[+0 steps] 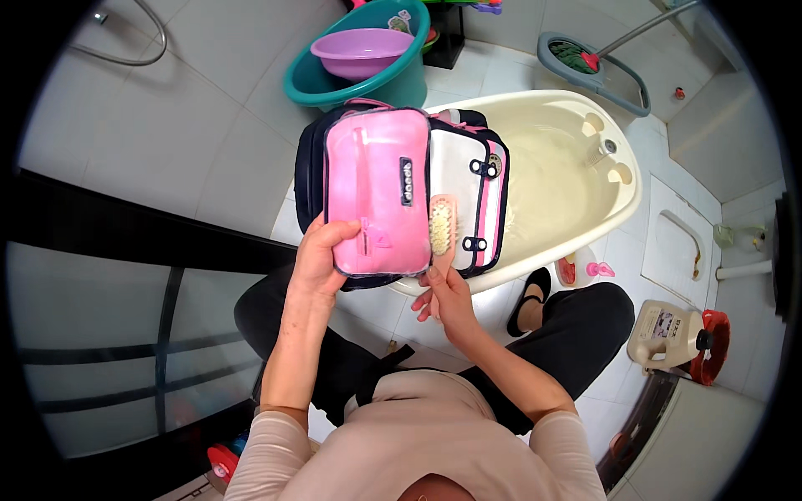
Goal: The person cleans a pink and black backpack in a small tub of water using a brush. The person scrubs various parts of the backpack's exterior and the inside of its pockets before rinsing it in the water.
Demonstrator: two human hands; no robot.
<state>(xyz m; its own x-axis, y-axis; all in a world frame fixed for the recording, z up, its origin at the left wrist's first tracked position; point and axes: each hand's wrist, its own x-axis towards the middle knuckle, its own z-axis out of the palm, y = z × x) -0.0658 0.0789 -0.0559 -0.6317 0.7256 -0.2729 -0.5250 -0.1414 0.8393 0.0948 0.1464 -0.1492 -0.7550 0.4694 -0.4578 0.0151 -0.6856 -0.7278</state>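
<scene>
A pink, white and navy school backpack (pixel 376 184) rests across the near left end of a cream baby bathtub (pixel 568 104). My left hand (pixel 320 255) grips the bag's lower left edge, with the thumb lying on the pink panel. In my right hand (pixel 451 305) is the handle of a pinkish scrub brush (pixel 444 225). Its pale bristles face up, and its head lies over the seam between the pink panel and the white flap. Two dark buckles show on the white and pink side of the bag. Shallow cloudy water stands in the tub.
Behind the bag, a teal tub (pixel 388 88) holds a purple basin (pixel 359 52). A grey mop bucket (pixel 572 63) stands at the far right. To the right are a squat toilet (pixel 675 246) and a beige jug (pixel 664 334) beside a red basin (pixel 712 346). A glass-panelled door (pixel 117 326) borders the left.
</scene>
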